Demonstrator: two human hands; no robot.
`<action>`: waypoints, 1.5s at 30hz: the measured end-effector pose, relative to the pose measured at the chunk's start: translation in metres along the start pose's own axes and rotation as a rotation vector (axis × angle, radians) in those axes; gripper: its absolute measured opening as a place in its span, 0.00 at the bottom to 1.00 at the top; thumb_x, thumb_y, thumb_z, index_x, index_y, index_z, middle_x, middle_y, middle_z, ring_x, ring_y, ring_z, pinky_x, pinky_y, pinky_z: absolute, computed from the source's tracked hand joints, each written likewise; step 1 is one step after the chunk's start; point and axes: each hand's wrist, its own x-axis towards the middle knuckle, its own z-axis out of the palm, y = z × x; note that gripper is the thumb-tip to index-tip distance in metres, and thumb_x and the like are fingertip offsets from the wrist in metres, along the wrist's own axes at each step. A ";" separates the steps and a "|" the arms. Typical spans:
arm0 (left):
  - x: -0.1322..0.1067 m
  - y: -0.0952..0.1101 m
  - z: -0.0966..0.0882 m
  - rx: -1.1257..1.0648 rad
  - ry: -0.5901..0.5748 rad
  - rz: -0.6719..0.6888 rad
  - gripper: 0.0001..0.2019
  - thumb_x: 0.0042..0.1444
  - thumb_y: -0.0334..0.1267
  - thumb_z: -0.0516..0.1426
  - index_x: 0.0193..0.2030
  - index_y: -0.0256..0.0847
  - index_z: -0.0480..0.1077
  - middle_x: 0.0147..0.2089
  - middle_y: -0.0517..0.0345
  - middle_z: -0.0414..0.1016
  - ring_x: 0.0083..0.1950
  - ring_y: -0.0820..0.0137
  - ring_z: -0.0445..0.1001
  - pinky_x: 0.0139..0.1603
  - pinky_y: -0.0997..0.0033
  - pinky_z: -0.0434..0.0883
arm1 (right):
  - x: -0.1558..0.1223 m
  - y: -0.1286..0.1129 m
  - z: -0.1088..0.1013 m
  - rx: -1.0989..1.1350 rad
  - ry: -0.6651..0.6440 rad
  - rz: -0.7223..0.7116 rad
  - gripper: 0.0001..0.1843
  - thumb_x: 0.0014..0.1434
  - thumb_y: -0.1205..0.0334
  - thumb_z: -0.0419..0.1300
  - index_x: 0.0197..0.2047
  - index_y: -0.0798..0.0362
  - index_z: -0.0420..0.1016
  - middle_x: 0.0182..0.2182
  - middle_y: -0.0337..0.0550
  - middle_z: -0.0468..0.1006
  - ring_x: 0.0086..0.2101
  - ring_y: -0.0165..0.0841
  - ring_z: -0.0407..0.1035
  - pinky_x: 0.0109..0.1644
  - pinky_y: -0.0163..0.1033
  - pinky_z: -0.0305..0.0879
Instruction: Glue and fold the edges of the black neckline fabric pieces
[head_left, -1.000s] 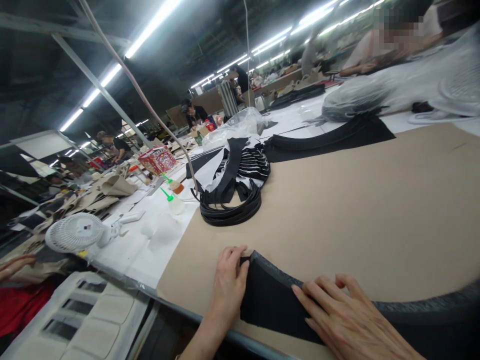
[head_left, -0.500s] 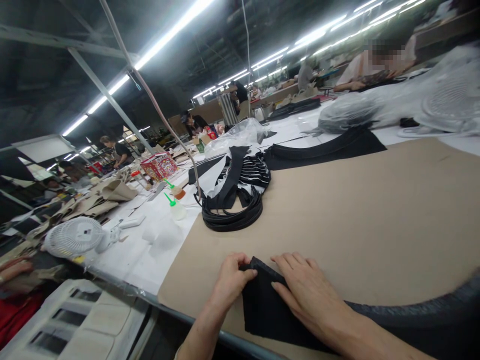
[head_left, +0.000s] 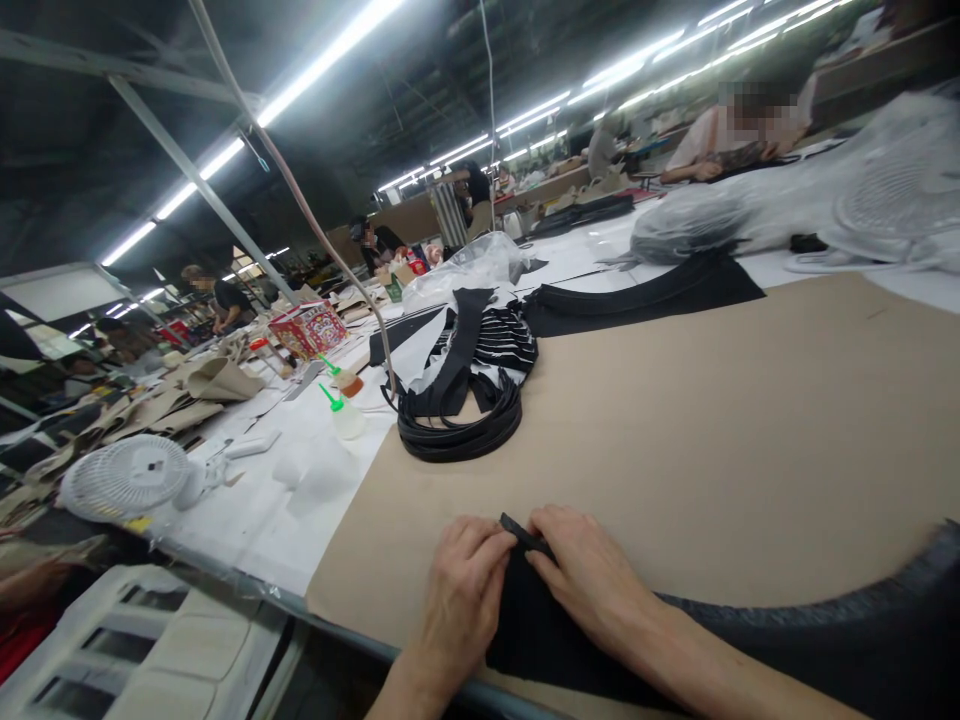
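A black fabric panel (head_left: 540,630) lies along the front edge of the table, its curved, raised border running off to the right. At its upper left corner, my left hand (head_left: 469,580) pinches the panel's edge between thumb and fingers. Just to the right, my right hand (head_left: 577,560) grips the same folded edge, fingers over the top and thumb on the near side. A short dark end of the fold pokes up between the two hands. My right forearm covers part of the panel.
Tan sheeting (head_left: 712,430) covers the tabletop. Beyond lie a coil of black cord (head_left: 461,435), striped black pieces (head_left: 502,340) and another curved black panel (head_left: 637,300). Green-tipped bottles (head_left: 345,415) and a white fan (head_left: 131,478) stand left. A co-worker (head_left: 742,130) sits at the far right.
My left hand has turned over the panel's corner, now showing its back. My right hand has shifted slightly left and curled its fingers round the edge, bringing both hands closer together.
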 end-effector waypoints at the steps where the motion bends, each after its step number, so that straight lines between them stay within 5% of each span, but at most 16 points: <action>1: -0.003 -0.002 0.002 0.091 -0.019 0.108 0.15 0.63 0.29 0.47 0.49 0.44 0.72 0.47 0.52 0.73 0.49 0.63 0.68 0.51 0.59 0.66 | 0.000 0.000 0.001 -0.003 0.003 0.002 0.07 0.57 0.74 0.57 0.37 0.53 0.71 0.36 0.43 0.75 0.39 0.37 0.69 0.44 0.41 0.61; 4: -0.010 -0.010 0.006 0.274 -0.057 0.248 0.18 0.64 0.27 0.46 0.56 0.42 0.68 0.51 0.50 0.73 0.50 0.62 0.68 0.50 0.58 0.68 | 0.001 -0.001 0.001 -0.008 0.007 0.007 0.09 0.57 0.75 0.56 0.37 0.53 0.71 0.36 0.43 0.74 0.40 0.38 0.68 0.46 0.42 0.62; 15: -0.015 -0.018 0.011 0.408 -0.094 0.291 0.21 0.63 0.27 0.45 0.61 0.37 0.64 0.51 0.46 0.72 0.50 0.60 0.68 0.50 0.56 0.70 | -0.004 -0.003 0.006 -0.055 0.027 -0.026 0.11 0.59 0.77 0.52 0.39 0.54 0.71 0.37 0.46 0.72 0.42 0.39 0.67 0.49 0.45 0.64; 27: -0.016 -0.015 0.010 0.490 -0.139 0.242 0.21 0.63 0.27 0.45 0.62 0.37 0.62 0.53 0.46 0.71 0.50 0.60 0.68 0.50 0.57 0.69 | -0.014 0.001 0.024 -0.228 0.140 -0.164 0.20 0.52 0.84 0.50 0.42 0.55 0.72 0.37 0.47 0.70 0.39 0.40 0.64 0.46 0.45 0.65; 40: -0.014 -0.016 0.007 0.348 -0.175 0.104 0.21 0.64 0.28 0.46 0.62 0.41 0.64 0.53 0.51 0.70 0.51 0.62 0.65 0.53 0.57 0.68 | -0.021 0.008 0.034 -0.419 0.348 -0.358 0.22 0.48 0.80 0.54 0.48 0.61 0.73 0.36 0.47 0.72 0.36 0.40 0.63 0.41 0.44 0.58; 45: -0.014 -0.013 0.006 0.390 -0.181 0.094 0.21 0.64 0.28 0.46 0.62 0.43 0.62 0.55 0.53 0.70 0.51 0.62 0.65 0.53 0.56 0.68 | -0.023 0.008 0.033 -0.401 0.297 -0.329 0.24 0.50 0.79 0.54 0.50 0.61 0.72 0.39 0.47 0.73 0.37 0.39 0.63 0.42 0.45 0.55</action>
